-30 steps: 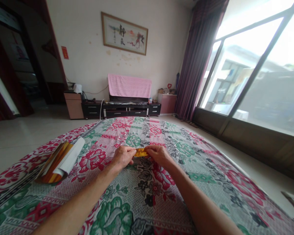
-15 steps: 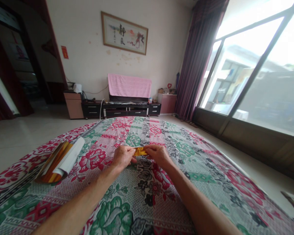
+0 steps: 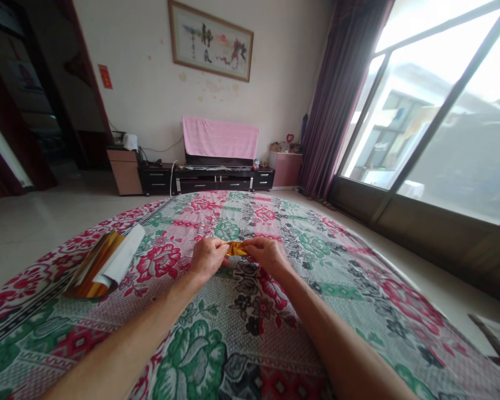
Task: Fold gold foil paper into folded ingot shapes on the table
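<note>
A small, shiny piece of crumpled gold paper (image 3: 236,249) is stretched between my two hands, above the middle of the flowered cloth (image 3: 191,355). My left hand (image 3: 209,256) pinches its left end between thumb and fingers. At the right end, the thumb and fingers of my right hand (image 3: 267,254) are closed on it. The fingertips hide both ends of the piece. To the left on the cloth lies a loose, curled roll of gold sheets (image 3: 92,280) with white backing (image 3: 123,255), apart from my hands.
The patterned cloth covers a large round table. Beyond it, a low black cabinet (image 3: 208,182) stands against the wall, with a pink towel (image 3: 220,136) draped over a screen. A window (image 3: 454,128) and purple curtain (image 3: 337,100) are at the right, a doorway at the left.
My hands keep their pinch on the gold paper, which looks a little more twisted and gathered. The view has tilted slightly downward.
</note>
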A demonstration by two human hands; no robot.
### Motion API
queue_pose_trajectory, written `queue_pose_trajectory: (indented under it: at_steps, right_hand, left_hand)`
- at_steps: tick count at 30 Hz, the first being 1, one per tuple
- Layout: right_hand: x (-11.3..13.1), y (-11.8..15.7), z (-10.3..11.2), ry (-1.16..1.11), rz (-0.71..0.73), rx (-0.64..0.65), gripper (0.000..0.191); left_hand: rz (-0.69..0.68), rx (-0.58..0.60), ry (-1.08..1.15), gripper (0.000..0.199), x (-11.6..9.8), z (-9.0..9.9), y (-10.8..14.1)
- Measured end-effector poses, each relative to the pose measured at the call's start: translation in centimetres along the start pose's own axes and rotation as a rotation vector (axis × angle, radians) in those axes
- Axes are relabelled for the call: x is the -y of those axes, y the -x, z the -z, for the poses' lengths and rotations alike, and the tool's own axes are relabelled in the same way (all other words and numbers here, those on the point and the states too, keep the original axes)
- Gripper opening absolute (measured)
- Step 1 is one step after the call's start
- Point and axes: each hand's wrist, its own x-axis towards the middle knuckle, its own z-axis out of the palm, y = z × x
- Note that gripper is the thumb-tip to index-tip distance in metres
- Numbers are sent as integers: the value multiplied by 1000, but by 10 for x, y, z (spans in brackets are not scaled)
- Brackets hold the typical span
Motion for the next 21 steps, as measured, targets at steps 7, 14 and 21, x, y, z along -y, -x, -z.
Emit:
queue_pose_trajectory:
  at_steps: [7,14,21]
  right_hand:
    - [5,3,6,-102,-55,6,10]
    - [6,8,8,-263,-53,167,14]
    - [2,4,9,-200,-81,151,22]
  left_hand:
    - [-3,29,50,28,-6,-1,4]
    - [40,67,210,30,1,-1,-1]
    - [61,108,225,33,-1,-1,0]
